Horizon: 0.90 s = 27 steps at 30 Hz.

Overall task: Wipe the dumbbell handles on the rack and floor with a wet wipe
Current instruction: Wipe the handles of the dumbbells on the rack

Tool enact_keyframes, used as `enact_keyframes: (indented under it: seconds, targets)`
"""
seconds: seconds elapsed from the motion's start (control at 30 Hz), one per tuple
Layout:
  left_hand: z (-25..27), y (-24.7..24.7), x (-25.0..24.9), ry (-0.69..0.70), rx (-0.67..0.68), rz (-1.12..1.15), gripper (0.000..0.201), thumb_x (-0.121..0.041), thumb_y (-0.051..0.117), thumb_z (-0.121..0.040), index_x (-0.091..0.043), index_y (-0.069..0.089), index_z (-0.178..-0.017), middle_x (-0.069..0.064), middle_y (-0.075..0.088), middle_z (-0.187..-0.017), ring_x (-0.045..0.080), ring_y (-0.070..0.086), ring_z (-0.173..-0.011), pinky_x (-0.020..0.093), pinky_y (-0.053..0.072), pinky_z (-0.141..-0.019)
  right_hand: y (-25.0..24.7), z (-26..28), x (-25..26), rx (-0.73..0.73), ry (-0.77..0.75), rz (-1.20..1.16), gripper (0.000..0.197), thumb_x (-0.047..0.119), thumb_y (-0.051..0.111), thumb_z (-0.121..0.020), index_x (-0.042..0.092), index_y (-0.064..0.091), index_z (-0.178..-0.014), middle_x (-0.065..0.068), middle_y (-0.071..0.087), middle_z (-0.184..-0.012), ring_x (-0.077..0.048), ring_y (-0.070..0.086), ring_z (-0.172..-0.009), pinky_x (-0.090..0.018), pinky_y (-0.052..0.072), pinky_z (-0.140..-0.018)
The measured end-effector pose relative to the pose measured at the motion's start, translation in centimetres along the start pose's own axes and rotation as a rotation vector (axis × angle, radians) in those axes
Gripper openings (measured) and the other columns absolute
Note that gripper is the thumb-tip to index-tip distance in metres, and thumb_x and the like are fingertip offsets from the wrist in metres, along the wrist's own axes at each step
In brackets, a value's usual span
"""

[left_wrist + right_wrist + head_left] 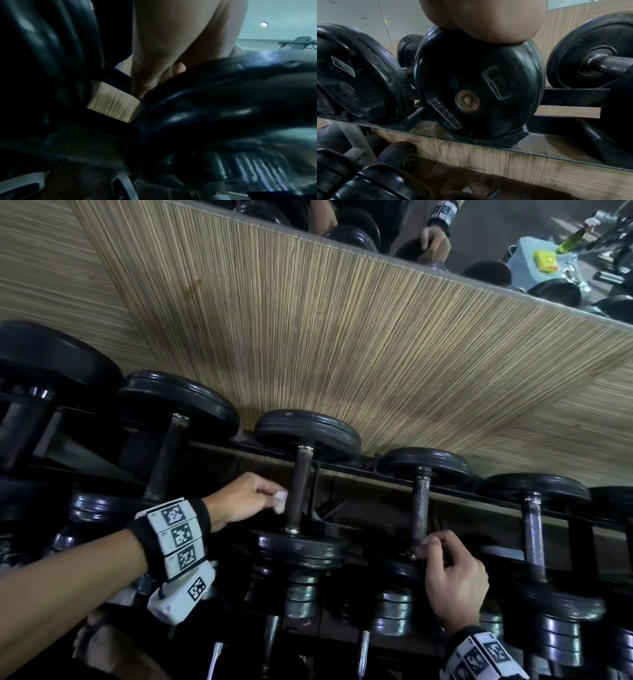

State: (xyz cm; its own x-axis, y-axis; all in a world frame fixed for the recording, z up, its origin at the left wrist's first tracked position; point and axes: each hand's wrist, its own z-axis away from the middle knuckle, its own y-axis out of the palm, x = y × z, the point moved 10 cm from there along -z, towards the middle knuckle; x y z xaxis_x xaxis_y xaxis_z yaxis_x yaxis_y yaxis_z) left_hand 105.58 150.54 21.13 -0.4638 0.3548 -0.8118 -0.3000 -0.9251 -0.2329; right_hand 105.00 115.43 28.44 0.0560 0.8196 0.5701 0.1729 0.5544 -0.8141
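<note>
Left hand (pixel 239 498) is pinching a wet wipe (pixel 280 500) just left of a dumbbell handle (pixel 298 487); open gap is lying on that side. A rack upright (pixel 314 491) is crowding the handle's right side. Black plates (pixel 308 433) are closing both ends. Right hand (pixel 452 580) is resting at the next handle (pixel 420 505), plates (pixel 394 570) blocking below.

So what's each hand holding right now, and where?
The left hand pinches a wet wipe in its fingertips, beside a dumbbell handle. The right hand grips the next handle at its near end.
</note>
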Motion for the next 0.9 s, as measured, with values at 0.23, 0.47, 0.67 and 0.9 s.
enact_keyframes:
  seconds: [0.23,0.47,0.67,0.9]
  targets:
    - [0.3,1.2,-0.3,0.021,0.060,-0.038,0.018,-0.004,0.054,-0.096,0.004,0.070,-0.092,-0.002,0.065,-0.082,0.005,0.052,-0.081,0.020,0.038,-0.079,0.1,0.0,-0.3,-0.015,-0.001,0.002,0.033,0.048,0.037,-0.088,0.029,0.060,-0.074,0.008,0.066,-0.058,-0.016,0.060,-0.057,-0.034,0.043,-0.056]
    - [1.1,1.1,0.7,0.027,0.117,-0.058,0.026,-0.019,0.060,-0.099,-0.006,0.070,-0.079,-0.007,0.070,-0.083,0.003,0.060,-0.088,0.022,0.039,-0.092,0.0,0.0,-0.3,-0.020,0.000,-0.001,0.035,0.050,0.036,-0.087,0.028,0.060,-0.074,0.007,0.066,-0.057,-0.017,0.060,-0.055,-0.032,0.043,-0.055]
    - [1.0,0.9,1.0,-0.028,0.082,-0.051,0.025,-0.019,0.061,-0.098,-0.011,0.073,-0.077,-0.001,0.075,-0.091,-0.004,0.060,-0.085,0.011,0.040,-0.081,-0.1,0.0,0.0,-0.017,-0.011,-0.011,0.035,0.049,0.036,-0.087,0.028,0.060,-0.073,0.007,0.065,-0.057,-0.014,0.059,-0.053,-0.028,0.040,-0.053]
    - [-1.3,-1.5,-2.4,0.037,-0.063,0.035,0.022,-0.007,0.052,-0.100,-0.018,0.070,-0.093,-0.010,0.066,-0.078,-0.006,0.052,-0.059,0.016,0.035,-0.058,0.1,0.0,-0.2,-0.014,0.002,-0.005,0.033,0.048,0.036,-0.087,0.030,0.058,-0.072,0.007,0.065,-0.056,-0.015,0.058,-0.052,-0.032,0.042,-0.054]
